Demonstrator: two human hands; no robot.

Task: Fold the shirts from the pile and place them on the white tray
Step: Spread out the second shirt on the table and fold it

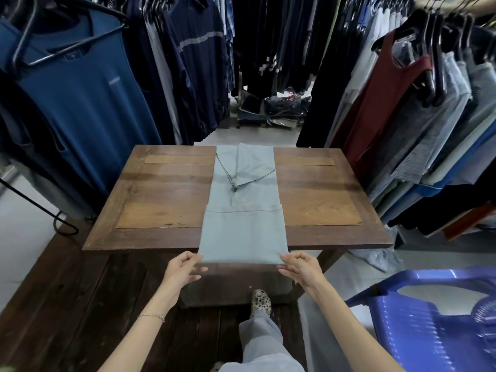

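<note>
Item: grey-blue shirt (243, 232), one, lying as a long narrow strip down the middle of the wooden table (166, 183), with its near fold reaching past the near edge.

Hands, two: your left hand (182, 269) and right hand (302, 268) are each pinching a near corner between thumb and curled fingers.

Risk: if you are lifting unevenly, the folded-in layers are likely sliding apart and skewing the strip.

Blue plastic chair (418, 318): one.

White tray and pile: none showing.

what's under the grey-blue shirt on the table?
The wooden table shows either side of the shirt, so it lies on that. Its near edge overhangs, pinched at the corners by the left hand and right hand. Anything between fabric and tabletop is covered.
</note>
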